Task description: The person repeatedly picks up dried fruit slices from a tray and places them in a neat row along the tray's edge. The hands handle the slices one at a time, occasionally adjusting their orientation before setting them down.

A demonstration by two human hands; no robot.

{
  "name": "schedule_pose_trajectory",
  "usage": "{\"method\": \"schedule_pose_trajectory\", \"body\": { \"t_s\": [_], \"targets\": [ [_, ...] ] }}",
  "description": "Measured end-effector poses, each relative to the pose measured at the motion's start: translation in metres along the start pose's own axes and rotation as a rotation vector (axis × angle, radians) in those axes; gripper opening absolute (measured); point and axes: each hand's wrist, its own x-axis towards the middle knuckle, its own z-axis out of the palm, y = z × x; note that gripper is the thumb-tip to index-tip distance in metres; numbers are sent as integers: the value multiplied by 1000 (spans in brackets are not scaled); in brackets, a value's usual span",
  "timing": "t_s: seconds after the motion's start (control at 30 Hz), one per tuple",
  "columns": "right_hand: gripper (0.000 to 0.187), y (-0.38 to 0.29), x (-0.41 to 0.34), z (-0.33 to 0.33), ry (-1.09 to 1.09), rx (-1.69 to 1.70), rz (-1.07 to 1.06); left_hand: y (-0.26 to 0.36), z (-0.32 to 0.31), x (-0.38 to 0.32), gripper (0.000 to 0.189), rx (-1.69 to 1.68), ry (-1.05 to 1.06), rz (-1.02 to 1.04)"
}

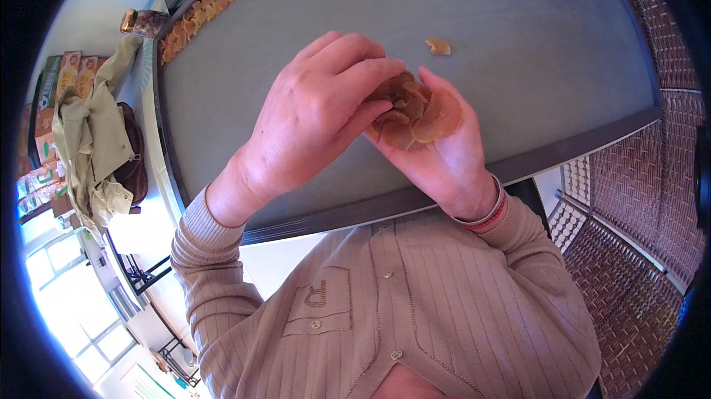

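Note:
A small heap of thin, translucent amber dried slices (439, 115) rests in my upturned right hand (444, 168), which cups it above the near part of the grey tabletop (527, 21). From the left, my left hand (314, 101) reaches over with its back towards me. Its thumb and fingers close around slices at the heap's left side; the fingertips are partly hidden. One loose broken amber piece (438, 46) lies on the surface beyond my right hand. Along the far left edge runs an overlapping row of similar slices (222, 1).
A dark raised rim (500, 168) borders the table in front of me. Off its left side are a lidded jar (147, 23), a draped khaki jacket (91, 143), a brown bag (131, 160) and printed boxes (69, 74). Brown woven panels (627, 221) stand on the right.

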Motion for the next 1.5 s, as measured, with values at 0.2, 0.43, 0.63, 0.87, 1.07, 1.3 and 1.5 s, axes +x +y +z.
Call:
{"method": "schedule_pose_trajectory", "body": {
  "t_s": [0.2, 0.43, 0.63, 0.87, 1.07, 1.3, 1.5],
  "targets": [
    [38, 3, 1, 11, -17, -31, 13, -3, -4, -3, 34, -153, -47, -160],
    [45, 7, 4, 21, 111, -61, -39, -14, -17, 0, 29, -185, -61, -161],
    [44, 3, 2, 7, 4, 20, 24, -14, -9, 9, 23, -75, -102, -59],
    [42, 4, 3, 10, 35, -24, 23, -20, -7, 10, 21, -81, -137, -55],
    [42, 3, 2, 6, 28, -11, 24, -14, -9, 11, 23, -105, -166, -79],
    [45, 3, 2, 8, 34, 23, 52, -23, -9, 11, 21, -116, -195, -35],
    [50, 7, 5, 24, 122, -61, 14, -22, -16, 8, 19, -350, -156, -246]
  ]
}}
